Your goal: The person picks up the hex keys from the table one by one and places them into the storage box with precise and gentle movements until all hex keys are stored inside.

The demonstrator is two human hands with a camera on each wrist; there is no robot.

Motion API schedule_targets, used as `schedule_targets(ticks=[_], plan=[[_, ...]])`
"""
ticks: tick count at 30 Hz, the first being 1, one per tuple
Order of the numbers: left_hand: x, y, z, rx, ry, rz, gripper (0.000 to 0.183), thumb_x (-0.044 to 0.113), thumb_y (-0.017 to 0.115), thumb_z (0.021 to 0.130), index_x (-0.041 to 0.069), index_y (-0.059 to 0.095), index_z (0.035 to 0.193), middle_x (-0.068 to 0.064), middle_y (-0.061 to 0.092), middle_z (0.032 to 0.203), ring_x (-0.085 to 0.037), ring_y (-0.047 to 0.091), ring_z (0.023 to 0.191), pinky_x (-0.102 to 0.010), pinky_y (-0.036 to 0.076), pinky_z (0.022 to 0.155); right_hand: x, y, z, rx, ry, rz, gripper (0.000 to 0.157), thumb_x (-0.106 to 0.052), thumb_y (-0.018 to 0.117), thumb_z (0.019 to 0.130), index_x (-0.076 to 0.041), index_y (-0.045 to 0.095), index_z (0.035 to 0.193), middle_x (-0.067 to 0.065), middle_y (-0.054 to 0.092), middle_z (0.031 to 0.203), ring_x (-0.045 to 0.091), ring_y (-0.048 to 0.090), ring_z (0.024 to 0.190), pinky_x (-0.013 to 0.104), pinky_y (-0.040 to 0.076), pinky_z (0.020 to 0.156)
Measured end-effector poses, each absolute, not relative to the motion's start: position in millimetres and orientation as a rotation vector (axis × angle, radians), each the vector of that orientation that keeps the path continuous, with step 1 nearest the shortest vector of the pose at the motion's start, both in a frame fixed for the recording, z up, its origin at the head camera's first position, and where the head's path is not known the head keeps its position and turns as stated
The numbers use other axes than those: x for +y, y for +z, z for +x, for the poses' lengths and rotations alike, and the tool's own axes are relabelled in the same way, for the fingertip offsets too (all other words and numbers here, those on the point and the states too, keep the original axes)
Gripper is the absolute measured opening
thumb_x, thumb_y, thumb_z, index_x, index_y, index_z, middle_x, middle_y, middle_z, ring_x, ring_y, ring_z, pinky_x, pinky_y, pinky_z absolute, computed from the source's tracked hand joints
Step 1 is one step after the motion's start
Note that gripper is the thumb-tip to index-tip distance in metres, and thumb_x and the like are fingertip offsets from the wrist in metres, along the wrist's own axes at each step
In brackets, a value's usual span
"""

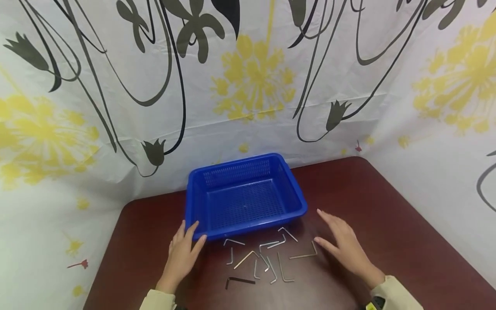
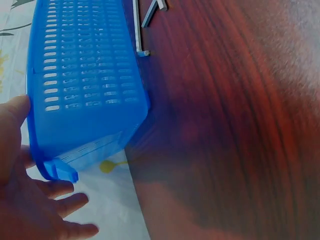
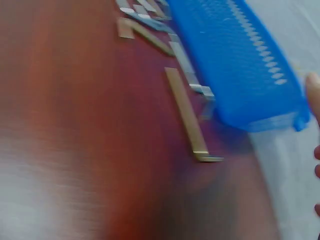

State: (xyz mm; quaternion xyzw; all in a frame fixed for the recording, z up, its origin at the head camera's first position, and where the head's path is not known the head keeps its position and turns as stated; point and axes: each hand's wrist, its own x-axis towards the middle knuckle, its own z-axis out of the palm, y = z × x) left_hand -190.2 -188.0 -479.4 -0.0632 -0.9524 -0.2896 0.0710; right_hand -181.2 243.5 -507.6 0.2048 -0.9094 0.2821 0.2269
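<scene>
A blue plastic basket (image 1: 248,226) with slotted walls stands on the table with nothing inside it. At its front left corner is my left hand (image 1: 181,254), fingers spread. The left wrist view shows that hand (image 2: 25,185) with its thumb at the basket's rim (image 2: 34,135); firm contact is hard to tell. My right hand (image 1: 346,247) hovers apart from the front right corner, fingers extended and holding nothing. Between the hands lie several loose hex keys, among them a black one (image 1: 242,280), a bronze-toned one (image 1: 304,257) and a silver one (image 1: 282,269).
The dark red wooden table (image 1: 147,241) has rounded back corners. A white cloth (image 1: 248,129) printed with yellow and grey flowers hangs close behind it and along both sides. The right wrist view is blurred.
</scene>
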Motion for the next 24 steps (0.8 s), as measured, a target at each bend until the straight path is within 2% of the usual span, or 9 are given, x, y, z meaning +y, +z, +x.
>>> schedule_targets(ticks=[4, 7, 9, 14, 24], plan=[[-187.0, -484.1, -189.2, -2.812, -0.971, -0.176, 0.054, 0.04, 0.048, 0.096, 0.006, 0.043, 0.137, -0.029, 0.027, 0.142, -0.048, 0.04, 0.12, -0.064, 0.036, 0.09, 237.1, -527.4, -171.2, -2.429, 0.773, 0.627, 0.06, -0.015, 0.081, 0.068, -0.005, 0.058, 0.123, 0.005, 0.062, 0.113, 0.021, 0.056, 0.101, 0.032, 0.039, 0.086], [-185.5, -488.1, -189.1, -2.796, -1.034, -0.165, 0.052, 0.04, 0.046, 0.096, 0.007, 0.042, 0.136, -0.026, 0.031, 0.138, -0.045, 0.044, 0.118, -0.061, 0.04, 0.087, 232.7, -539.2, -167.7, -2.434, 0.761, 0.678, 0.047, -0.014, 0.082, 0.066, -0.007, 0.066, 0.109, -0.002, 0.065, 0.1, 0.014, 0.058, 0.091, 0.021, 0.041, 0.082], [-183.9, -490.3, -189.7, -2.796, -1.05, -0.167, 0.052, 0.041, 0.045, 0.097, 0.007, 0.041, 0.136, -0.025, 0.033, 0.136, -0.044, 0.044, 0.119, -0.061, 0.041, 0.086, 231.0, -546.0, -167.5, -2.434, 0.738, 0.718, 0.041, -0.013, 0.083, 0.064, -0.008, 0.069, 0.102, -0.003, 0.064, 0.095, 0.012, 0.057, 0.087, 0.02, 0.043, 0.078], [-183.4, -493.3, -191.0, -2.776, -1.065, -0.188, 0.049, 0.038, 0.044, 0.098, 0.005, 0.041, 0.134, -0.025, 0.037, 0.13, -0.043, 0.046, 0.116, -0.059, 0.041, 0.087, 227.4, -554.7, -174.2, -2.396, 0.629, 0.839, 0.03, -0.007, 0.083, 0.06, -0.009, 0.071, 0.087, -0.002, 0.061, 0.088, 0.013, 0.056, 0.082, 0.029, 0.046, 0.073], [-183.3, -498.0, -191.4, -2.73, -1.095, -0.229, 0.044, 0.032, 0.046, 0.098, 0.002, 0.041, 0.131, -0.025, 0.038, 0.126, -0.043, 0.049, 0.113, -0.058, 0.042, 0.087, 226.2, -557.5, -181.6, -2.352, 0.522, 0.921, 0.022, -0.004, 0.082, 0.058, -0.014, 0.07, 0.075, -0.01, 0.055, 0.076, 0.009, 0.047, 0.068, 0.023, 0.04, 0.06]])
